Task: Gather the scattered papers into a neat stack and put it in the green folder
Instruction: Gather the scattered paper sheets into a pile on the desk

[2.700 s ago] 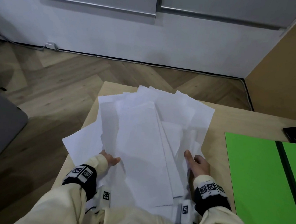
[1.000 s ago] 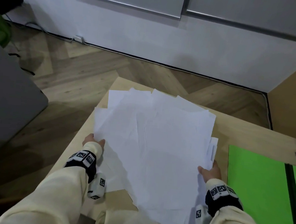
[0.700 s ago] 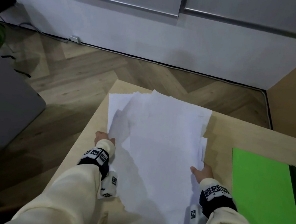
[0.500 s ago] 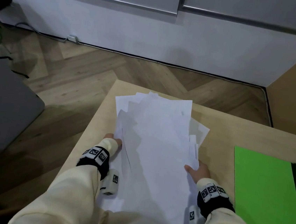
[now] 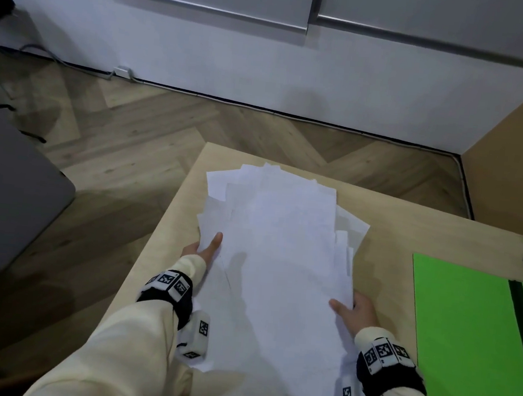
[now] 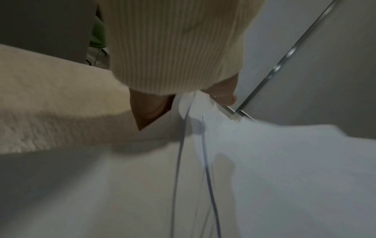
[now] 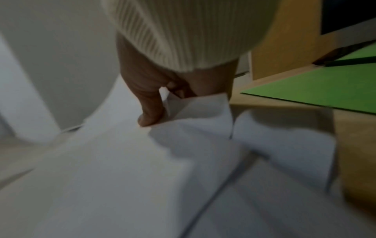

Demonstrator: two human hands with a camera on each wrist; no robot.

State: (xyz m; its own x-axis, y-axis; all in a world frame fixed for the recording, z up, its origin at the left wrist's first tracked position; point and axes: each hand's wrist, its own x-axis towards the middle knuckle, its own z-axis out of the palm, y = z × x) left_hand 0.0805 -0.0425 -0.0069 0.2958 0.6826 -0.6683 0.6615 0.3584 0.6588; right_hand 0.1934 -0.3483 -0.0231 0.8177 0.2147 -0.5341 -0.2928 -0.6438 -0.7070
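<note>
Head view: papers (image 5: 279, 264) more gathered

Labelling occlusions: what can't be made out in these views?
- Left hand fingers: head view, under the papers; left wrist, behind the sleeve.
- Right hand fingers: likewise tucked under the sheets.
- Folder: cut off by the right edge.
- Sheet count: overlapping, blurred.

Dim, cool indoor light; head view fairly sharp, both wrist views dark, noisy and motion-blurred.
</note>
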